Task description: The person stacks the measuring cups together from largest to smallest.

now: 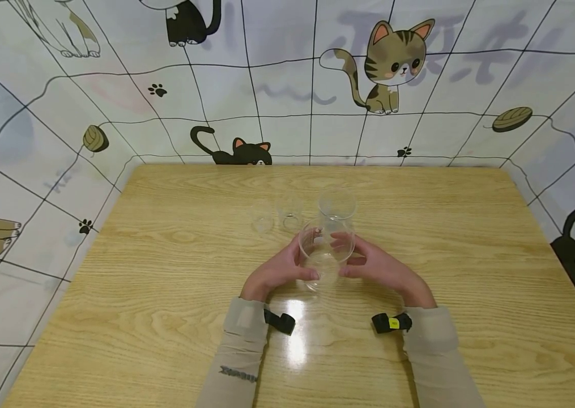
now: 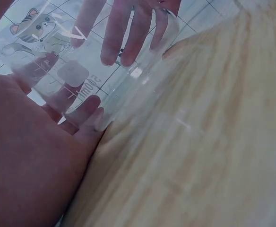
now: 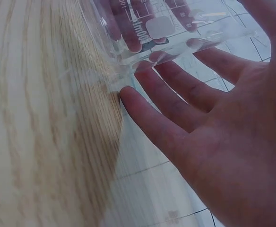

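Note:
A clear glass beaker [image 1: 327, 258] with white markings, a 500 ml mark among them, stands upright on the wooden table between both hands. My left hand [image 1: 284, 265] holds it from the left, its fingers bent round the far side and its thumb at the near side. On the right, my right hand [image 1: 381, 265] has its fingers loosely extended along the glass; fingertips [image 3: 145, 68] meet or nearly meet the wall in the right wrist view. Just behind stands another clear beaker [image 1: 337, 205]. Reflections blur the exact contact points.
Two smaller clear glass vessels, one [image 1: 290, 214] nearer the beakers and a fainter one [image 1: 263, 222] further left, stand behind my left hand. Cat-printed cloth [image 1: 287, 96] borders the table [image 1: 165, 272] at the back and sides.

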`<state>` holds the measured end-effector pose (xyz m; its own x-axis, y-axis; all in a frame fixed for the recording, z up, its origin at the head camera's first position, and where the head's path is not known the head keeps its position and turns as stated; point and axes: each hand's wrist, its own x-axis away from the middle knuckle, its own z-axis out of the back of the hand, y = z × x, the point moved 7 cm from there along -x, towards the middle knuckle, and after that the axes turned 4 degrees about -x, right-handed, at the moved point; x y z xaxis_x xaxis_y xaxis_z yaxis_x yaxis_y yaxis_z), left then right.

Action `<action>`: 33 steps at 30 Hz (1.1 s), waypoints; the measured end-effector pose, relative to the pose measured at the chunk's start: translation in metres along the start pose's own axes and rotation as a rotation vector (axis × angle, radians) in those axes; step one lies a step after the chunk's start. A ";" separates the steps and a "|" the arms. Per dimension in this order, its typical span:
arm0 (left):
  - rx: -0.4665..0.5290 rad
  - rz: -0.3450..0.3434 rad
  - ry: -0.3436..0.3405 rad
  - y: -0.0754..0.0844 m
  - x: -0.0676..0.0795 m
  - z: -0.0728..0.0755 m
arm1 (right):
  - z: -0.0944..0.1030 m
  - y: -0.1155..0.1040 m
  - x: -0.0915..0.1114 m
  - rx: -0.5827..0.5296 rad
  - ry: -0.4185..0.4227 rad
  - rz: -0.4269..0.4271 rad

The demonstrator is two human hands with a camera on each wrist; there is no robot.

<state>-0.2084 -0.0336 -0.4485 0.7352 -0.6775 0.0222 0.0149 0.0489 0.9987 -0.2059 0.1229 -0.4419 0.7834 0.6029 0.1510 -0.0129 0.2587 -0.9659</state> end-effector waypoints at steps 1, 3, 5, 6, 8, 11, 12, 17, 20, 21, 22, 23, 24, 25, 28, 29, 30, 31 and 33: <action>0.003 0.006 -0.004 0.004 0.001 -0.001 | 0.000 0.000 0.000 0.010 0.001 -0.002; -0.004 0.017 -0.005 0.009 0.002 -0.002 | -0.001 -0.001 -0.001 0.024 0.008 -0.005; -0.018 0.023 -0.002 0.011 0.003 -0.002 | -0.001 -0.002 -0.001 0.022 0.011 -0.004; -0.021 0.024 -0.001 0.012 0.003 -0.002 | -0.002 -0.002 -0.002 0.020 0.011 -0.003; -0.024 0.023 0.002 0.012 0.003 -0.001 | -0.002 -0.003 -0.002 0.014 0.012 -0.002; -0.011 0.010 0.005 0.012 0.002 0.000 | -0.003 -0.003 -0.003 0.007 0.010 -0.003; -0.007 0.007 0.007 0.012 0.002 0.001 | -0.003 -0.003 -0.003 0.004 0.008 -0.002; 0.003 0.002 0.007 0.010 0.002 0.001 | -0.005 -0.003 -0.004 -0.020 -0.002 0.009; 0.027 -0.003 0.000 0.011 0.002 0.001 | -0.004 -0.003 -0.003 -0.030 -0.006 0.025; 0.038 -0.004 -0.002 0.010 0.002 0.001 | -0.004 -0.004 -0.003 -0.031 -0.006 0.030; 0.046 -0.005 -0.004 0.010 0.002 0.000 | -0.004 -0.004 -0.002 -0.031 -0.005 0.037; 0.054 -0.005 -0.005 0.010 0.002 0.000 | -0.004 -0.003 -0.002 -0.028 -0.005 0.043; 0.064 -0.007 -0.005 0.010 0.002 0.001 | -0.003 -0.003 -0.002 -0.028 -0.003 0.047; 0.072 -0.008 -0.007 0.009 0.002 0.001 | -0.003 -0.003 -0.002 -0.027 0.000 0.050; 0.081 -0.016 -0.011 0.009 0.002 0.001 | -0.002 -0.003 -0.001 -0.029 0.003 0.051; 0.088 -0.022 -0.014 0.009 0.002 0.000 | -0.002 -0.003 -0.001 -0.030 0.003 0.052; 0.093 -0.029 -0.017 0.009 0.002 0.000 | -0.002 -0.003 -0.001 -0.036 0.004 0.052; 0.096 -0.034 -0.019 0.009 0.001 0.000 | -0.002 -0.004 -0.001 -0.036 0.004 0.055; 0.103 -0.046 -0.021 0.009 0.001 0.000 | -0.001 -0.004 -0.001 -0.042 0.001 0.063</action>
<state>-0.2078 -0.0341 -0.4393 0.7207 -0.6929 -0.0243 -0.0222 -0.0581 0.9981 -0.2062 0.1201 -0.4387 0.7827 0.6160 0.0891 -0.0364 0.1882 -0.9815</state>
